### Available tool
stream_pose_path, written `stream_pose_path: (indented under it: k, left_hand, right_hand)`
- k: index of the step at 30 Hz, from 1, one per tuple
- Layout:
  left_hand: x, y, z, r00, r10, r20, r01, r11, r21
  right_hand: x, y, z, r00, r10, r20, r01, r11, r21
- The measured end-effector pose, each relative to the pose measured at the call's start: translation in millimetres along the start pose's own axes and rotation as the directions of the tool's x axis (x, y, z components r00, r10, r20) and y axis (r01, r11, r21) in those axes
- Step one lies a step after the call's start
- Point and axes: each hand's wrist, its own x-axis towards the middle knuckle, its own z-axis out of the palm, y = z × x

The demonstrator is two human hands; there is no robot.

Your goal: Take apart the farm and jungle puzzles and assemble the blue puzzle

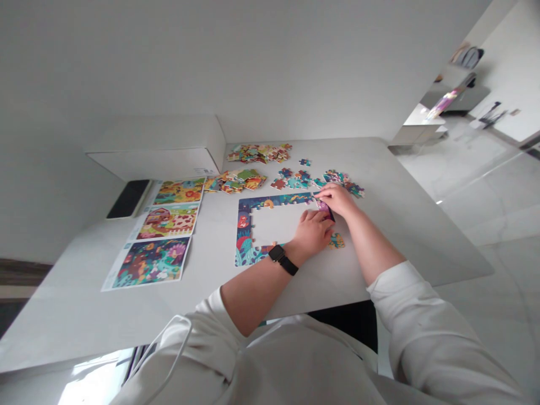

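A part-built jigsaw frame (257, 225) lies on the white table (400, 225), its border joined on the left and top, its middle bare. My left hand (311, 232), with a black watch on the wrist, rests curled on the frame's right side. My right hand (335, 198) presses with closed fingers on a purple jigsaw piece (324, 207) at the frame's top right corner. One loose piece (336, 241) lies just right of my left hand.
Heaps of loose pieces (258, 152) (235, 181) (312, 179) lie beyond the frame. A sheet of three reference pictures (162, 230) lies at the left, a white box (160, 147) and a black phone (129, 198) behind it. The table's right edge drops to the floor.
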Motion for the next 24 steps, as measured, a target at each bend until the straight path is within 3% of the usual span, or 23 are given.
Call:
stream_pose_path:
  k: [24]
  left_hand:
    - [0,2,-0.2,1.000,0.001,0.001,-0.001,1.000,0.018]
  right_hand:
    - [0,10,12,0.992,0.078,-0.103,-0.082,0.996,-0.041]
